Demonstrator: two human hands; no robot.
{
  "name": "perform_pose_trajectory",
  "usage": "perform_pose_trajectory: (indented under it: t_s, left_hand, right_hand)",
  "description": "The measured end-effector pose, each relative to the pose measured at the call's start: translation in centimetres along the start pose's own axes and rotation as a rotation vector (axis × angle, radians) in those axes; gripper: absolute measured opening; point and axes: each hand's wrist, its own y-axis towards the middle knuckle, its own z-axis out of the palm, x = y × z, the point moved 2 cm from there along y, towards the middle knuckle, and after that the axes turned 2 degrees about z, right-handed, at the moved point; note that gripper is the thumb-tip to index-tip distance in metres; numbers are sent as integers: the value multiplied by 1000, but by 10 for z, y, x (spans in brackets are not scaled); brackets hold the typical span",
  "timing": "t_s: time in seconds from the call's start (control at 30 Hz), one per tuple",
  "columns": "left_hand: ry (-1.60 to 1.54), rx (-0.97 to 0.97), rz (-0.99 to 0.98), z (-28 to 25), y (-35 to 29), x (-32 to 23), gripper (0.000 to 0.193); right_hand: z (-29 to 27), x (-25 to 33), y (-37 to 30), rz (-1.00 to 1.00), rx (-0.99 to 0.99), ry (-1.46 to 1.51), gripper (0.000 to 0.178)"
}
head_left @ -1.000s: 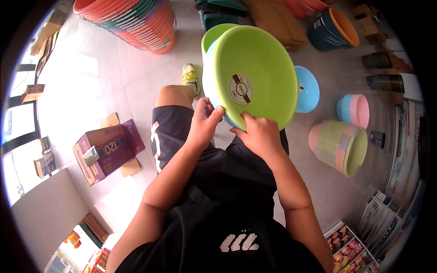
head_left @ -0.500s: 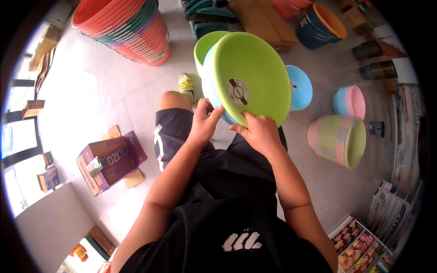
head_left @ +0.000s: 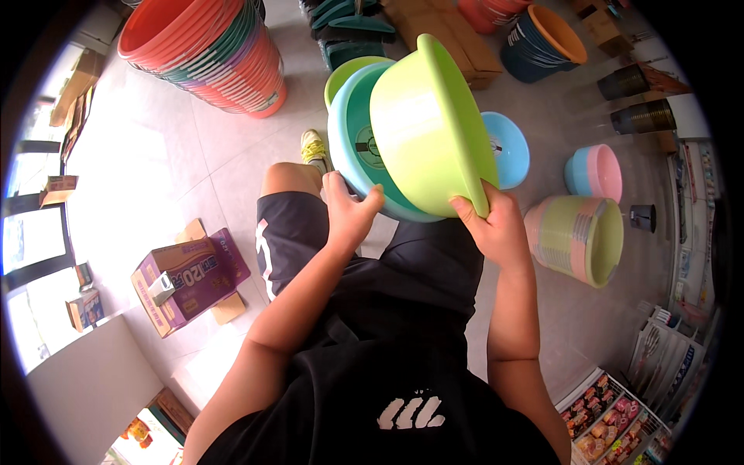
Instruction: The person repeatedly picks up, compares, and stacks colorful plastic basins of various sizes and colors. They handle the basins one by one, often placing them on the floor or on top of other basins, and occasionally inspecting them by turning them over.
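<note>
My right hand (head_left: 496, 230) grips the rim of a lime-green plastic basin (head_left: 415, 116), thumb on the outer side. That basin is tilted, its underside toward the left, and partly out of a light-blue basin (head_left: 349, 167) with a teal-looking inside. The blue basin's near-left rim is pinched in my left hand (head_left: 350, 208). A round label shows on its inner bottom, partly covered by the green basin. Behind the blue one, the rim of another green basin (head_left: 339, 77) shows; what supports it is hidden.
A tall stack of red and green buckets (head_left: 225, 58) stands far left. To the right are a blue basin (head_left: 508, 151), pink and blue basins (head_left: 601, 172) and a stack of pastel basins (head_left: 577, 236). An opened purple carton (head_left: 190, 275) lies left, brooms and dustpans (head_left: 353, 31) ahead.
The green basin was nested inside the blue one; my right hand has lifted and swung it rightward, uncovering the blue basin's inside. My left hand has stayed on the blue rim.
</note>
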Motion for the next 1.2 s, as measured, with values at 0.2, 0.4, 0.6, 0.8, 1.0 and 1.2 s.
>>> perform_pose_trajectory:
  t_s: [0.2,0.4,0.6,0.8,1.0,1.2]
  left_hand:
    - [4,-15,-87,7,13,-13,58]
    - [-725,-44,-538,-10,45,34,39]
    - [-1055,-129,-489,-47,68,102,30]
    - [-1205,-281,-512,-87,108,106,48]
    - [-1216,-342,-302,-133,123,140,53]
    - [-1240,-473,-302,-144,119,149,57]
  right_hand:
    - [-21,-15,-11,24,-157,119,22]
    - [-77,-63,-41,-24,-436,620,48]
    - [-90,-60,-30,131,-718,326,33]
    - [-57,-97,47,188,-481,-222,30]
    - [35,-150,152,-102,-3,-839,16]
    - [136,-227,217,-326,256,-991,13]
